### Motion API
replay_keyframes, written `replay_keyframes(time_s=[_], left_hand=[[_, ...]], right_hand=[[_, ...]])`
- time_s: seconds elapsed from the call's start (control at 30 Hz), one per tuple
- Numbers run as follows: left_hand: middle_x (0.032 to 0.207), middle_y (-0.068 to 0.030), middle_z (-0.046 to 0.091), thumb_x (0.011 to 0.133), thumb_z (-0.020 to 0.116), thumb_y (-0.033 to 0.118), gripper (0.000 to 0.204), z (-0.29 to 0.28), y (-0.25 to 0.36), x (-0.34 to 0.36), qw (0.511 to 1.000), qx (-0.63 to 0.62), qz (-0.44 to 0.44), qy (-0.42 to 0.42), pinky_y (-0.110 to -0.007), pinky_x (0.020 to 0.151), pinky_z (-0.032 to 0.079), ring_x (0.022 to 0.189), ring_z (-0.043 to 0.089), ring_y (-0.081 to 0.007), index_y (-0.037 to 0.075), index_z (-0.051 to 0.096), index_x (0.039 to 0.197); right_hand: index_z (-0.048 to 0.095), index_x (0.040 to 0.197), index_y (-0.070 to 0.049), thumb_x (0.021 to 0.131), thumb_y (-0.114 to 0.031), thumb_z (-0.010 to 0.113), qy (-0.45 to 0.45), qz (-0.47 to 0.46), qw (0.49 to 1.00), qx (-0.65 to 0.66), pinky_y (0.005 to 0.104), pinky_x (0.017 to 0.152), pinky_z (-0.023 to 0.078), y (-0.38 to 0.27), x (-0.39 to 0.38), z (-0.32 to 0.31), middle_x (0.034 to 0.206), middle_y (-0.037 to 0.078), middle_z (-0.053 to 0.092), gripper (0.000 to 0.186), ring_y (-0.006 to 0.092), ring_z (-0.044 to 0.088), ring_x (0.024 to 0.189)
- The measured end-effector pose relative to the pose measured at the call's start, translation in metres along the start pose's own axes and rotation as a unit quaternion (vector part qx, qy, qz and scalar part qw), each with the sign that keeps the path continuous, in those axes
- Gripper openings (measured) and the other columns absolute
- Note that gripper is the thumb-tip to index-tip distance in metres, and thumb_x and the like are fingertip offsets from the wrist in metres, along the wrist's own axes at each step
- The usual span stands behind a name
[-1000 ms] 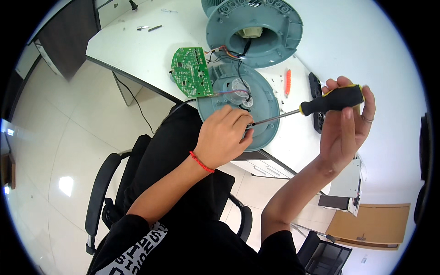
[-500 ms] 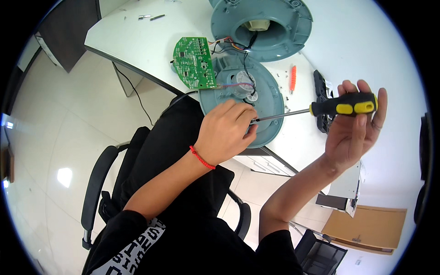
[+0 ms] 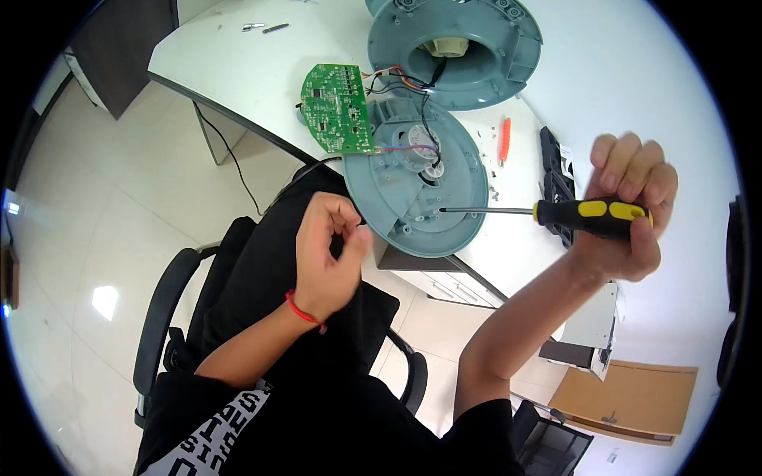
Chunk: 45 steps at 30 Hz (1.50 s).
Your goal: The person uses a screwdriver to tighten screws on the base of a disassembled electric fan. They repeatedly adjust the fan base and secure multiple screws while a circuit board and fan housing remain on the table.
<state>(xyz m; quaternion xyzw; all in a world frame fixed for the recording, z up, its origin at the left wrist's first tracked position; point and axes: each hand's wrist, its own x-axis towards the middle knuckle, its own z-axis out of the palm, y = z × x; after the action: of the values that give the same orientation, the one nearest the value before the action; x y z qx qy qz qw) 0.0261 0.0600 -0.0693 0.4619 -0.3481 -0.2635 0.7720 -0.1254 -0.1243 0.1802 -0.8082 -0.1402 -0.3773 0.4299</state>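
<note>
The right hand's (image 3: 635,186) grip wraps the screwdriver (image 3: 595,220), its tip over the near part of the grey-green housing (image 3: 462,170). A slip could gouge plastic or, straying far, snag the wires (image 3: 409,148) near the circuit board (image 3: 333,119), far left. The left hand (image 3: 321,258), near left, curls; whether it holds anything, I cannot tell.

"Condition of the floor (image 3: 75,238)?"

"Pale, tiled, glossy; a bright light patch (image 3: 105,303) reflects at the left."

"And the wall (image 3: 651,95)?"

"White, on the right. A tan door (image 3: 635,397) with a handle (image 3: 609,419) shows lower right."

"Furniture?"

"White counter (image 3: 214,59), dark-edged, white drawers (image 3: 454,290) beneath. Black office chair (image 3: 161,305) near it; second black chair (image 3: 549,440) lower right; dark brown panel (image 3: 123,55) upper left."
</note>
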Motion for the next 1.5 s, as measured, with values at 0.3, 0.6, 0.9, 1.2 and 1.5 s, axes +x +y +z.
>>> replay_keyframes(time_s=[0.3, 0.6, 0.9, 1.2, 1.5], left_hand=[[0.101, -0.023, 0.075, 0.109, 0.038, 0.044, 0.063, -0.007, -0.003, 0.032, 0.872, -0.208, -0.353, -0.267, -0.031, 0.062, 0.059, 0.076, 0.075, -0.0274, -0.013, 0.065, 0.11], [0.106, -0.0267, 0.073, 0.11, 0.039, 0.038, 0.06, -0.005, -0.008, 0.031, 0.86, -0.237, -0.355, -0.28, -0.036, 0.075, 0.063, 0.09, 0.076, -0.0351, -0.017, 0.061, 0.115], [0.109, -0.0281, 0.07, 0.112, 0.035, 0.032, 0.052, 0.003, -0.007, 0.023, 0.871, -0.244, -0.361, -0.226, -0.039, 0.09, 0.062, 0.099, 0.074, -0.0349, -0.015, 0.055, 0.123], [0.116, -0.0277, 0.068, 0.113, 0.033, 0.033, 0.051, 0.011, -0.003, 0.019, 0.871, -0.236, -0.368, -0.224, -0.038, 0.097, 0.059, 0.104, 0.073, -0.0326, -0.012, 0.049, 0.132], [0.115, -0.0262, 0.068, 0.112, 0.034, 0.031, 0.051, 0.01, 0.002, 0.024, 0.873, -0.231, -0.355, -0.244, -0.037, 0.097, 0.059, 0.102, 0.072, -0.0305, -0.013, 0.051, 0.131]], right_hand=[[0.06, 0.117, -0.001, 0.101, -0.017, 0.047, 0.056, 0.075, 0.925, 0.367, 0.0245, 0.035, 0.029, 0.038, 0.0, 0.0, 0.058, -0.001, 0.044, 0.027, 0.0106, 0.033, 0.041], [0.065, 0.129, 0.0, 0.097, -0.031, 0.05, -0.099, 0.01, 0.989, 0.111, 0.0202, 0.048, 0.043, 0.016, 0.02, 0.036, 0.067, 0.004, 0.051, 0.047, 0.0155, 0.048, 0.051], [0.062, 0.111, 0.002, 0.1, -0.021, 0.039, 0.247, 0.185, 0.95, 0.053, 0.0261, 0.054, 0.038, 0.014, 0.021, 0.053, 0.062, 0.005, 0.045, 0.034, 0.0167, 0.046, 0.053], [0.018, 0.161, 0.002, 0.098, -0.013, 0.053, -0.335, 0.105, 0.797, 0.492, 0.02, 0.046, 0.048, 0.034, 0.035, 0.003, 0.066, 0.003, 0.065, 0.073, 0.0136, 0.062, 0.047], [0.053, 0.132, -0.003, 0.105, -0.027, 0.041, -0.012, 0.139, 0.984, 0.113, 0.0318, 0.061, 0.045, 0.008, 0.027, 0.042, 0.066, 0.0, 0.048, 0.038, 0.0146, 0.043, 0.051]])
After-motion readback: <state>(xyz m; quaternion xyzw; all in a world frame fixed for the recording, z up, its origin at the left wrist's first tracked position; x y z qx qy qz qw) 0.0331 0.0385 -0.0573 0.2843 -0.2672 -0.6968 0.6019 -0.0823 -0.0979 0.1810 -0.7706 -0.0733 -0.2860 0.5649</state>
